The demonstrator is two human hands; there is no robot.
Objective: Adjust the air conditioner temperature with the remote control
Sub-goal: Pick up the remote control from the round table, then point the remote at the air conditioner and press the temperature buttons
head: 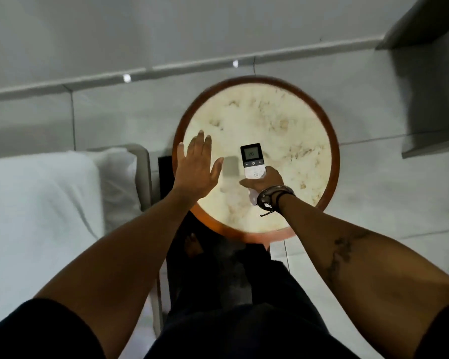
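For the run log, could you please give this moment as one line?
right hand: holds remote | left hand: open, empty | remote: above round table | display: lit

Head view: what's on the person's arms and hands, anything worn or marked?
Both hands are bare, no gloves. The right hand has dark corded bracelets stacked at the wrist, one loose end dangling, and a dark tattoo along the forearm. The left hand wears nothing. Short black sleeves cover both upper arms.

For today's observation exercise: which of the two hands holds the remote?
The right hand, with wristbands, grips the remote; the left hand is open and empty.
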